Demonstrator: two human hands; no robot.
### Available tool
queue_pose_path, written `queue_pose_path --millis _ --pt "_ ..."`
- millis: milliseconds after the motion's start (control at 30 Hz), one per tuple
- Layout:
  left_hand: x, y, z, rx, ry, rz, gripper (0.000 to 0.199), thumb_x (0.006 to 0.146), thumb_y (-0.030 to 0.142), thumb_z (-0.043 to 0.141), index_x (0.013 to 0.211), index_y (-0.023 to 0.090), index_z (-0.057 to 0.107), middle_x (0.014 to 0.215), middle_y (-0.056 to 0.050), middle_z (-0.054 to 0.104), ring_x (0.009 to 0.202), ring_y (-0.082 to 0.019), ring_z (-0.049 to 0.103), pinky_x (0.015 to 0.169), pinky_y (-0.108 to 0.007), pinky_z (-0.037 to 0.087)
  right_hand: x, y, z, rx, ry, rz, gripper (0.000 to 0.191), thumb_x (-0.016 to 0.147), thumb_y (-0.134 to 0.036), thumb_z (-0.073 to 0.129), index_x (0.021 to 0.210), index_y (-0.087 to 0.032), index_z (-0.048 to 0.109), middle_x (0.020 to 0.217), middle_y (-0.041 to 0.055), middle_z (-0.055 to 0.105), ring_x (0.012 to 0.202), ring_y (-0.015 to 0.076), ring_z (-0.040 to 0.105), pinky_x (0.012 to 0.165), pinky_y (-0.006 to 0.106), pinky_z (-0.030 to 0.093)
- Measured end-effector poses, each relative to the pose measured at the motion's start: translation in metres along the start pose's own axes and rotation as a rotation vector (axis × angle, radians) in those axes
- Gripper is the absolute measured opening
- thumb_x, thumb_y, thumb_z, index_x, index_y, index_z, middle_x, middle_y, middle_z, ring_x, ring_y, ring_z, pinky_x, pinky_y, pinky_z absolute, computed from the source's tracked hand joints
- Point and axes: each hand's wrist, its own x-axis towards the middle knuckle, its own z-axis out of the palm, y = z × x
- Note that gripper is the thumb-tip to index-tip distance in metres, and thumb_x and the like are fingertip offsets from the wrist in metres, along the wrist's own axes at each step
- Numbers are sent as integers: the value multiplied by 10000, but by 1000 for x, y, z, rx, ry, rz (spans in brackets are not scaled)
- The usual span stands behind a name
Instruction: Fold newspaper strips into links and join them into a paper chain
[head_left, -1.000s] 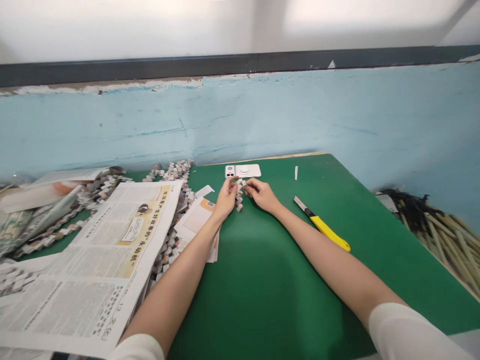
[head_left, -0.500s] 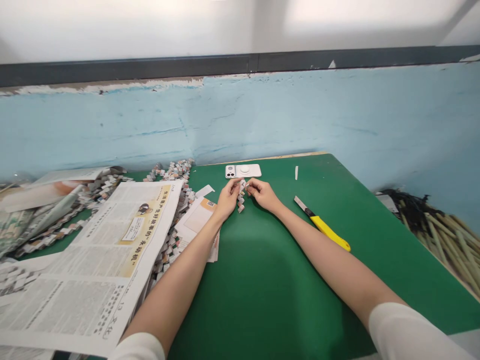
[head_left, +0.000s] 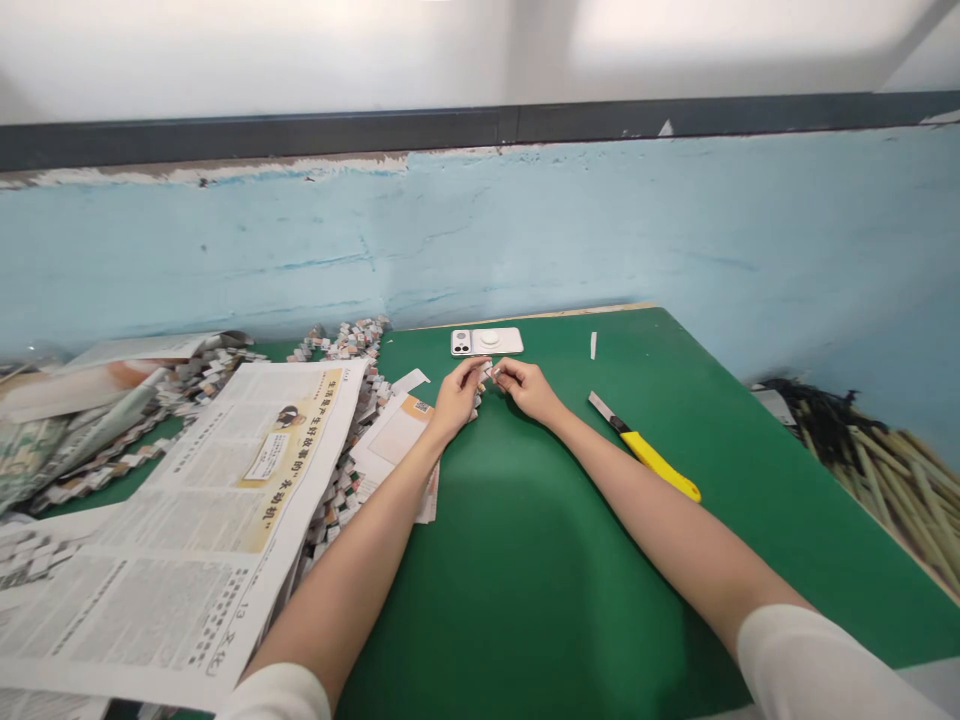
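Observation:
A short zigzag chain of folded paper (head_left: 487,370) is between my two hands, over the green table. My left hand (head_left: 457,393) is closed, its thumb and fingers pinching the chain, and hides most of it. On the other side my right hand (head_left: 526,388) pinches a small folded paper piece (head_left: 496,372) at the chain's upper end. Just behind the fingers lies a white phone (head_left: 499,341) with a round disc on its back. A yellow utility knife (head_left: 660,467), blade out, rests beside my right forearm.
Newspaper sheets (head_left: 202,510) and folded-paper chains (head_left: 337,510) cover the left side of the green table (head_left: 495,600). A paper strip (head_left: 593,345) lies at the back right. Beyond the right edge are bundled sticks (head_left: 892,470).
The chain's lower end, which hung between my hands, has swung left and is now mostly behind my left fingers. My hands have hardly moved.

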Motion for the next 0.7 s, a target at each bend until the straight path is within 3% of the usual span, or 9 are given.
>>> queue_pose_path --millis 100,300,433,600,700 --pt "0 -1 0 39 -5 20 303 971 359 547 1187 244 726 1013 -46 731 794 -145 627 755 -267 513 0 0 0 4 0 -1 148 940 -277 530 820 -203 576 692 -14 573 645 157 501 671 276 393" --pt "-1 -1 2 -38 -19 -13 338 942 384 595 1221 232 711 982 -41 726 759 -139 625 676 -248 498 -1 0 1 -13 46 7 157 935 -274 533 806 -203 585 676 -11 569 634 158 497 661 284 389" --pt "-1 3 2 -42 -14 1 299 912 339 616 1159 226 741 1001 -39 732 795 -136 626 712 -241 499 -1 3 0 81 43 26 246 950 -372 558 769 -206 555 636 -21 505 597 147 441 613 280 362" --pt "-4 11 1 -19 -56 -66 322 910 336 587 1160 205 743 853 -26 698 638 -122 550 567 -226 441 2 5 -1 209 73 69 388 935 -542 584 742 -210 530 616 -22 471 558 132 386 559 278 322" --pt "-5 14 1 -19 -70 -83 323 910 345 588 1156 200 739 777 -11 660 594 -120 524 522 -224 410 2 4 -1 215 71 47 385 940 -533 590 740 -207 542 610 -19 491 563 136 417 574 282 344"
